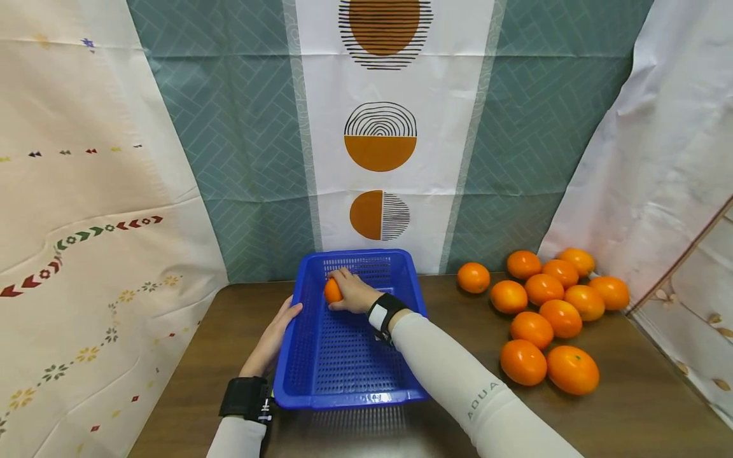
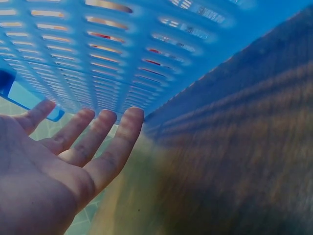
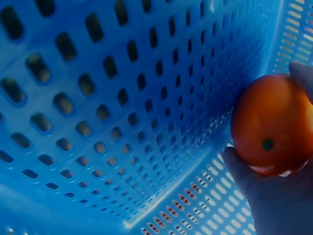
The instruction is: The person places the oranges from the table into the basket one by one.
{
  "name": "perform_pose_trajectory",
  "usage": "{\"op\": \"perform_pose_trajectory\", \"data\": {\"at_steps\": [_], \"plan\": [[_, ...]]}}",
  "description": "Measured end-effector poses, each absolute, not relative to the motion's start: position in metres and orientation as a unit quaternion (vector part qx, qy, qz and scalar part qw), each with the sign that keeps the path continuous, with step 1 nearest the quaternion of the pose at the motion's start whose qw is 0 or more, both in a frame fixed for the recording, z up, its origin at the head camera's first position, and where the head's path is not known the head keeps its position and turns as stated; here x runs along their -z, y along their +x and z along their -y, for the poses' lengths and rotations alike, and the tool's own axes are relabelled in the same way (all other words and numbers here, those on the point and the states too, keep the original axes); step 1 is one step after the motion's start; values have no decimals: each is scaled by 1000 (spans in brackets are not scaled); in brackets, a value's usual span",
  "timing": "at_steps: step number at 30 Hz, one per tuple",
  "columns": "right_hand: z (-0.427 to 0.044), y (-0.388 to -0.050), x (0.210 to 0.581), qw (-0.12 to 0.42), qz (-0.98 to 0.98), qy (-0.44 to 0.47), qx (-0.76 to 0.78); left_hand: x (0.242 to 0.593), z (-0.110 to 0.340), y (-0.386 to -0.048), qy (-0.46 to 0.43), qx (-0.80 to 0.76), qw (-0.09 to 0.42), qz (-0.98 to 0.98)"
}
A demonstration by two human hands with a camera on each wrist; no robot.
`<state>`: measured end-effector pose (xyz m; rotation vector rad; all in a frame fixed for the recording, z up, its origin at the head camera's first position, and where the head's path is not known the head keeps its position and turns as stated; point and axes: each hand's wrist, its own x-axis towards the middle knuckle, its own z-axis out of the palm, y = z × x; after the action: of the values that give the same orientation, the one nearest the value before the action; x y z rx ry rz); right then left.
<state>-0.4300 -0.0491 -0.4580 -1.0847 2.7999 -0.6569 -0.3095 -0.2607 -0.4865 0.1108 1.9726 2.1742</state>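
- Head: A person's right hand grips an orange toward the far left inside a blue basket, loose oranges at right; the step appears to be placing it.
- Left wrist: Fingers extended, the left hand grips nothing, alongside the basket.
- Right wrist: Clasped near the slotted wall, the orange seemingly calls for gentle release next.

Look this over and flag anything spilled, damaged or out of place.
Nothing stands out. The blue basket is open side up with one orange inside, and the other oranges lie loose on the right of the table. No spill or damage shows.
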Motion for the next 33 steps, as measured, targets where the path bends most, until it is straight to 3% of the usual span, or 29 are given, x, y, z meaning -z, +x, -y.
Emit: {"op": "perform_pose_trajectory", "data": {"at_steps": [17, 33], "plan": [[50, -426, 449, 8, -913, -350, 208, 486, 261, -313, 53, -722, 106, -681], [48, -427, 448, 26, -910, -346, 224, 486, 262, -309, 58, -725, 109, -678]]}}
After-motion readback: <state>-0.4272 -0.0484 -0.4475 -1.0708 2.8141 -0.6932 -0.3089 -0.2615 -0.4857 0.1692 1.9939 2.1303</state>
